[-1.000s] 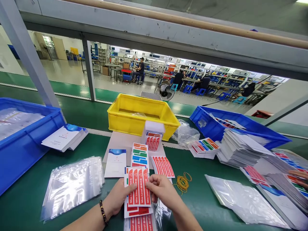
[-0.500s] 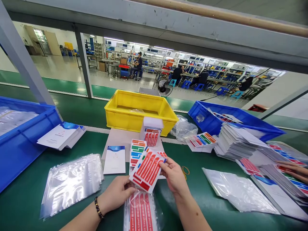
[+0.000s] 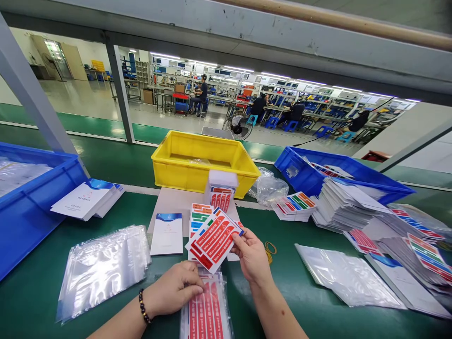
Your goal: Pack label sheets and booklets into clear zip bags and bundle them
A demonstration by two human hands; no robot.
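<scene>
My right hand pinches a few fanned sticker sheets, printed with red "Max Level" and "Min Level" strips, by their right edge above the bench. Under them lies a clear plastic bag with red-striped sheets inside. My left hand, a beaded bracelet at its wrist, has its fingers curled and closed at the bag's top left edge. Partly behind the held sheets is a multicoloured sticker sheet. A white booklet with a blue top lies left of it.
Clear bags lie at left, near booklets and a blue bin. A yellow bin stands behind a card stack. Rubber bands, paper stacks and another blue bin are at right.
The held sheets have turned and fanned out in my right hand. My left hand has left them and moved down to the bag. Another person's hand at far right is gone from view.
</scene>
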